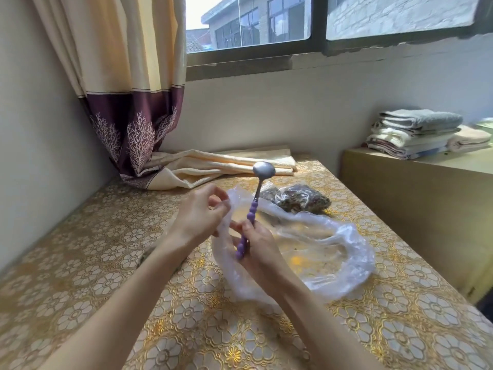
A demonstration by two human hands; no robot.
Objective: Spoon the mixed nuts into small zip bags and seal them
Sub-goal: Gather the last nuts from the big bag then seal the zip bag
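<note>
- Nuts (296, 200): one dark heap in clear plastic, lying on the table (80, 263) beyond the hands, touching the far edge of the big bag. Whether this is one packet or several I cannot tell.
- Big bag (320, 252): one, clear and crumpled, spread flat on the table, with bits of yellow and crumbs showing inside. Its near left edge is lifted up between the two hands.
- Spoon (256, 198): one, with a metal bowl and a purple beaded handle. It stands nearly upright, bowl at the top and empty, above the big bag.
- Right hand (257, 249): fingers curled round the lower part of the spoon handle, gripping it; the handle's end sticks out below the fist. The fingertips also seem to touch the bag's plastic, though that is not clear.
- Left hand (198, 212): fingers bent, thumb and fingertips pinching the raised edge of the big bag, just left of the spoon handle.
- Table: one, covered in a gold cloth with a flower pattern.
- Curtain (120, 76): one, cream with a dark purple hem, its end lying folded on the table's far side.
- Towels (416, 133): one folded stack on a low ledge (426, 182) at the right, well apart from the hands.
- Window (320, 28): above, with buildings outside.
</note>
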